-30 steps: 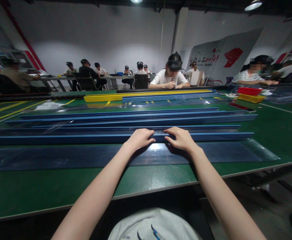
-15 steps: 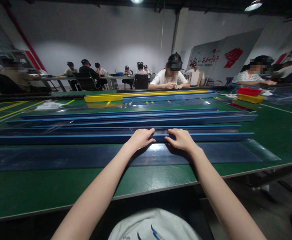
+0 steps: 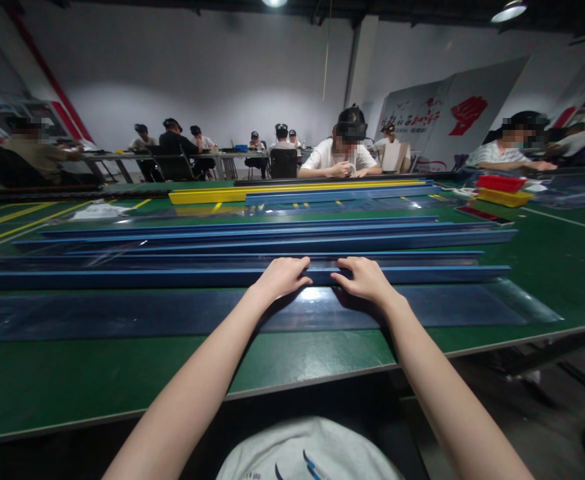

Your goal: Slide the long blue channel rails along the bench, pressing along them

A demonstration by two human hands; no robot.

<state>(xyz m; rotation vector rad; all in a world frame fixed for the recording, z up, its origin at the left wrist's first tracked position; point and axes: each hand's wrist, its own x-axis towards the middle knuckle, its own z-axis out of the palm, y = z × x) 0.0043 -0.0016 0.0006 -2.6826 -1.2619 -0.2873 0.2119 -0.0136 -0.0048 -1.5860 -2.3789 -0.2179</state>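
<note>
A long blue channel strip [image 3: 122, 279] lies across the green table in front of me. My left hand [image 3: 283, 275] grips it near its middle, thumb on the near wall and fingers curled over the top. A short way to the right, my right hand [image 3: 365, 277] holds the same strip in a like manner, thumb pointing inward. Nearer to me, below both wrists, a flat strip in clear plastic film [image 3: 172, 313] lies along the table. Just beyond the hands are several more blue channel strips [image 3: 372, 239], roughly parallel. The fingertips are partly hidden behind the strip's wall.
Farther back lie a yellow strip [image 3: 207, 195] and a lighter blue strip [image 3: 342, 195]. At the right are a red bin [image 3: 501, 183], a yellow bin [image 3: 505, 197] and a dark red flat object [image 3: 483, 215]. A person [image 3: 345, 150] sits across the green table [image 3: 302, 360].
My hands and the strip stay where they were. The person across the table has raised a hand slightly.
</note>
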